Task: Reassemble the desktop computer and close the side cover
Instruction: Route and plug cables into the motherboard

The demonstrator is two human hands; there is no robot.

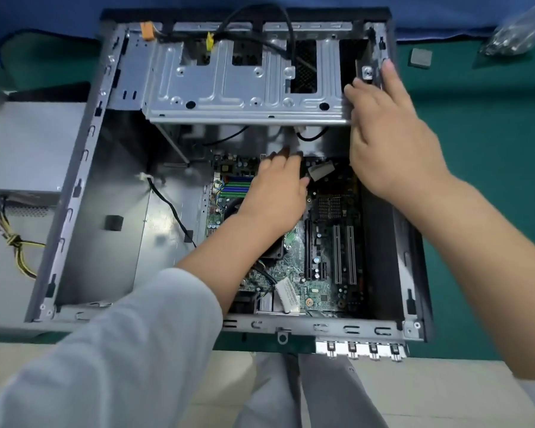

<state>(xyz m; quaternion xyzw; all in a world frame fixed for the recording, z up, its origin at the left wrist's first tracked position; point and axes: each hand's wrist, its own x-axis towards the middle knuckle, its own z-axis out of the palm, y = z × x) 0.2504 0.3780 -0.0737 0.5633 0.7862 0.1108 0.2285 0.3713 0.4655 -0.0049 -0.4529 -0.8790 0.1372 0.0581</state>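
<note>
Head view. I look straight down into the open computer case (74,186), lying on its side on a green worktop (482,168); the side cover is off. A blue cloth (44,17) runs along the worktop's far edge. The near edge meets pale floor tiles (430,393), and my grey trouser legs show below.

My left hand (275,193) reaches over the motherboard (322,273), fingers curled down near the top edge of the board beside a small grey flat piece (322,172). I cannot tell whether that grip is holding anything. A pale sleeve (121,350) covers the left forearm.

My right hand (389,140) sits at the right end of the silver drive cage (244,88), fingers extended along the case's right wall, thumb against the cage edge. The grip is relaxed, pressing rather than clasping.

The cage spans the far part of the case. Black cables (288,29) loop over it, with an orange connector (147,31) and a yellow one (210,41) near the front frame.

Outside the case, to the left, the grey power supply (28,143) lies on the worktop, its yellow and black wire bundle (16,242) trailing. At far right lie a small grey square block (420,57) and a clear plastic bag (519,32).
</note>
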